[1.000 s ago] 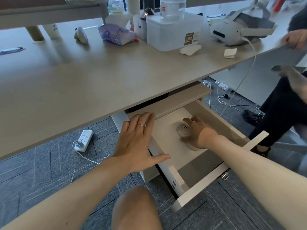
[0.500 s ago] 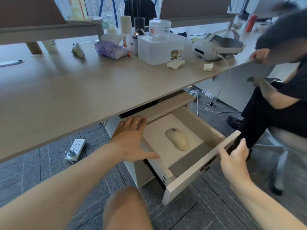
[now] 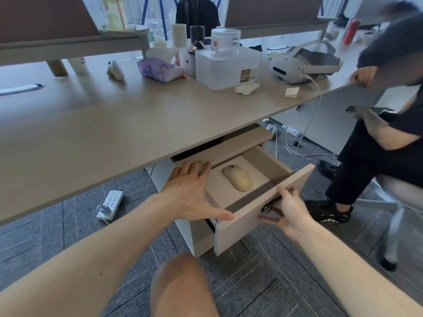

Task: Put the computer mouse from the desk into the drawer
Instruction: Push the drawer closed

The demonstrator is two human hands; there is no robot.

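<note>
A cream computer mouse lies alone on the floor of the pulled-out drawer under the desk. My left hand rests flat, fingers spread, on the drawer's left side wall, thumb near the front corner. My right hand is against the drawer's front panel, fingers around the metal handle. Neither hand touches the mouse.
A seated person in black is close on the right, feet near the drawer. On the desk stand a white plastic box, a VR headset with a hanging cable, and a tissue pack. A power strip lies on the carpet at left. My knee is below.
My right hand let go of the mouse, left it in the drawer, drew back and took the front handle. The left hand stayed on the drawer's side.
</note>
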